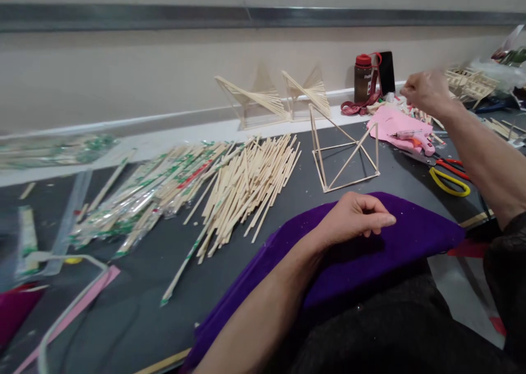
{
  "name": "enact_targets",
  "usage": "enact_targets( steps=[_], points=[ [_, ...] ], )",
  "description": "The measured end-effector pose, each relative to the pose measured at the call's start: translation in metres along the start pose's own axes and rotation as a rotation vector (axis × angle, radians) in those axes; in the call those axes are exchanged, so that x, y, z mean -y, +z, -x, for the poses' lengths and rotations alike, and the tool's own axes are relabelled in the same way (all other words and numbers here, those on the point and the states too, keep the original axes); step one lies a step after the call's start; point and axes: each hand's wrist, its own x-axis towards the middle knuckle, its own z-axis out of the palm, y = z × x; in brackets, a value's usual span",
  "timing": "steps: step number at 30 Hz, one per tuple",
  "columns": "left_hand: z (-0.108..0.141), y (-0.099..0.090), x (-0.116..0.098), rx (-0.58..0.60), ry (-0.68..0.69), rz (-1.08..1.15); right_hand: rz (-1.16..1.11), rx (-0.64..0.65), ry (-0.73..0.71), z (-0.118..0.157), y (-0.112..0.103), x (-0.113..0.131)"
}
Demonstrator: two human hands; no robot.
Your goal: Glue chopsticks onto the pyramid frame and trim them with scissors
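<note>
Head view: pale, angular, open stick frame (359,145).

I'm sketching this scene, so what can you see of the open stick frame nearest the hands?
The open frame of thin, pale, wood-like sticks stands on the dark grey tabletop, just beyond the purple cloth. Its base is four-sided; slanting sticks rise to two raised corners, and some cross. The sides are unfilled. Neither hand touches it. How it is joined is too small to tell.

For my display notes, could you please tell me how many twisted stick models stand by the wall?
2: the left model, and the right model beside it, behind the open stick frame. The clutter at the far right may hide more.
</note>
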Motion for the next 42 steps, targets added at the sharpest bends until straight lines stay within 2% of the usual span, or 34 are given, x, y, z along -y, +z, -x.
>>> enact_targets(
  steps=[2, 3, 6, 8, 11, 13, 15, 17, 20, 26, 32, 42],
  points=[
    [0.004, -0.007, -0.008, -0.109, 0.064, -0.004, 0.005, -0.01, -0.016, 0.01, -0.006, 0.0],
    [0.006, -0.013, -0.011, -0.203, 0.11, 0.006, 0.004, -0.021, -0.057, 0.017, -0.009, 0.0],
    [0.01, -0.038, -0.019, -0.558, 0.257, 0.076, -0.006, -0.069, -0.161, 0.043, -0.007, -0.007],
    [0.009, -0.056, -0.018, -0.759, 0.273, 0.09, -0.029, -0.029, -0.168, 0.063, 0.003, -0.013],
    [0.002, -0.082, -0.006, -0.907, 0.226, -0.036, -0.067, 0.12, -0.204, 0.09, 0.027, -0.019],
    [-0.004, -0.094, 0.006, -0.953, 0.164, -0.267, -0.068, 0.155, -0.237, 0.102, 0.046, -0.02],
    [-0.009, -0.103, 0.019, -0.92, 0.106, -0.607, -0.08, 0.195, -0.277, 0.108, 0.062, -0.019],
    [-0.013, -0.109, 0.029, -0.838, 0.048, -0.885, -0.103, 0.228, -0.321, 0.109, 0.074, -0.019],
    [-0.017, -0.113, 0.039, -0.715, 0.005, -1.082, -0.158, 0.26, -0.433, 0.109, 0.085, -0.021],
    [-0.017, -0.111, 0.041, -0.595, 0.008, -1.235, -0.286, 0.386, -0.59, 0.115, 0.086, -0.027],
    [-0.015, -0.104, 0.037, -0.579, -0.042, -1.267, -0.371, 0.466, -0.596, 0.119, 0.078, -0.027],
    [-0.016, -0.1, 0.037, -0.567, -0.059, -1.299, -0.302, 0.33, -0.536, 0.127, 0.099, -0.017]
  ],
)
